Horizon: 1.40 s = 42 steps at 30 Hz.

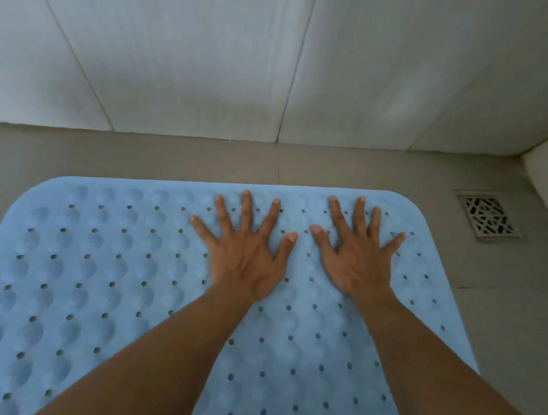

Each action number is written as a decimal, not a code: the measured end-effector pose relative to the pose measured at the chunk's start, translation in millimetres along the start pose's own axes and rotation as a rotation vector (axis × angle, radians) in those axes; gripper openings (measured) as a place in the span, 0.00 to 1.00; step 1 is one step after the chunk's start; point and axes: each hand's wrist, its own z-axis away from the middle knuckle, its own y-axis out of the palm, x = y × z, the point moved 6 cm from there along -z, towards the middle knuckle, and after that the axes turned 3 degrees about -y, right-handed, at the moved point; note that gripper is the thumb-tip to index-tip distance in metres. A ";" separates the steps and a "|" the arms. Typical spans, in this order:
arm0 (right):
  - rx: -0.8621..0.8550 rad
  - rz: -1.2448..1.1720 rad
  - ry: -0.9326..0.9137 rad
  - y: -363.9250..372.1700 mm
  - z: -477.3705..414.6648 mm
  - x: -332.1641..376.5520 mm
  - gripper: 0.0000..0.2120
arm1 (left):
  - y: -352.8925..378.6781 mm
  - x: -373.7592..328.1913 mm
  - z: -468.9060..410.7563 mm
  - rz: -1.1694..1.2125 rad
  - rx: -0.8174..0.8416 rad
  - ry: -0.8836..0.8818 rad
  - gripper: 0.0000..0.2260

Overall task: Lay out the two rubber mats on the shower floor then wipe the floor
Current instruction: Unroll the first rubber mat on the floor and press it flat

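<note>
Your left hand [242,255] is flat on the blue rubber mat [90,288], palm down, fingers spread wide and gripping nothing. Your right hand [355,262] lies just beside it in the same way: flat, fingers fanned out, nothing held. The two thumbs point toward each other and sit close, but they do not touch. Both hands rest on the far right part of the mat, near its far edge, with your bare forearms coming up from the bottom of the view.

The mat lies spread out on the grey shower floor [65,154], its rounded far corners showing and rows of small holes and shallow dimples across its surface. A strip of bare floor runs between the mat's far edge and the pale tiled wall [199,43]. To the right, near the corner, a square metal drain grate [487,214] sits in the floor, apart from the mat's far right corner. Only one mat shows here; its near edge runs out of the bottom of the view on the left.
</note>
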 end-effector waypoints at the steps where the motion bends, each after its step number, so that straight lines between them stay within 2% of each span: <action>1: 0.004 -0.014 -0.009 2.4 -2.3 0.4 0.32 | 0.3 0.9 -1.2 -0.018 0.001 -0.007 0.32; 8: 0.034 0.010 -0.039 1.1 -4.9 -0.2 0.28 | -4.5 -0.1 -0.1 -0.049 -0.007 -0.035 0.33; 15: 0.086 -0.014 -0.044 -2.7 -3.2 1.7 0.28 | -8.5 -2.9 1.7 -0.073 0.002 -0.041 0.32; 21: 0.153 -0.032 -0.042 -2.4 -2.9 1.2 0.30 | -8.7 0.6 1.8 -0.052 0.066 -0.042 0.32; 25: 0.159 -0.016 -0.001 -6.9 6.3 14.3 0.28 | -14.8 7.7 6.4 -0.006 0.135 0.029 0.31; 28: 0.139 -0.068 0.019 -6.1 34.7 47.4 0.28 | -23.4 33.5 25.9 0.067 0.094 0.070 0.29; 30: 0.116 -0.067 -0.032 -2.2 60.5 79.7 0.29 | -27.9 63.6 47.9 0.076 0.027 0.070 0.28; 37: 0.036 -0.070 -0.278 26.9 149.8 197.9 0.32 | -24.0 201.7 119.5 -0.052 -0.061 -0.132 0.29; 42: 0.011 -0.017 -0.283 53.1 177.2 221.3 0.33 | -18.7 241.5 143.5 -0.004 -0.050 -0.137 0.30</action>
